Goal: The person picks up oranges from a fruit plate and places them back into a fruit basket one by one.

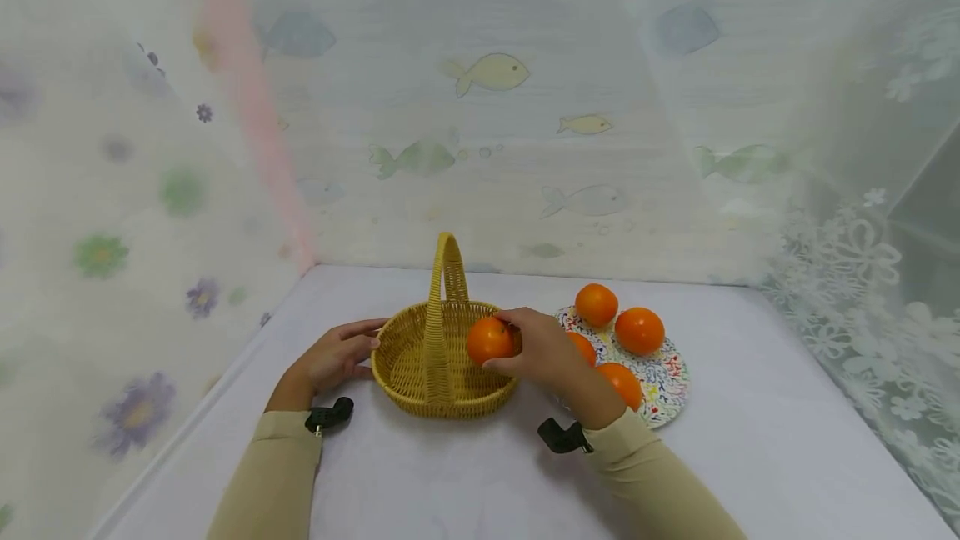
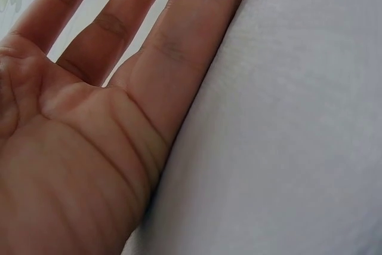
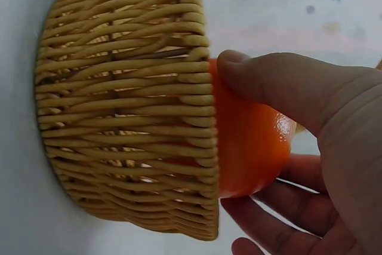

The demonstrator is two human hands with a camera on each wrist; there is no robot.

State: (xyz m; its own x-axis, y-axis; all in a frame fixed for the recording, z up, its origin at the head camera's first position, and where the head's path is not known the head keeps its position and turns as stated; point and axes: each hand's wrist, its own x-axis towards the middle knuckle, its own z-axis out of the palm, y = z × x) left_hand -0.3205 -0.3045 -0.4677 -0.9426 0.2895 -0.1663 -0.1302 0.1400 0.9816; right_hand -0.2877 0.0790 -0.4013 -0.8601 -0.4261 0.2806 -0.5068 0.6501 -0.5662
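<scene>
A yellow woven basket (image 1: 405, 400) with a tall arched handle stands on the white-covered table. My right hand (image 1: 542, 348) grips an orange (image 1: 491, 340) at the basket's right end, thumb on one side and fingers on the other. In the right wrist view the orange (image 3: 253, 141) is partly below the rim of the basket (image 3: 125, 111), and its lower part is hidden by the weave. My left hand (image 1: 337, 357) touches the basket's left end. The left wrist view shows that hand (image 2: 89, 117) with fairly straight, spread fingers; their tips are out of frame.
Right of the basket, a round plate (image 1: 667, 386) with a colourful speckled pattern holds several more oranges (image 1: 640, 331). My right forearm passes in front of part of it. A fish-patterned curtain (image 1: 487, 190) hangs behind the table (image 1: 420, 482), with sheer flowered cloth at both sides.
</scene>
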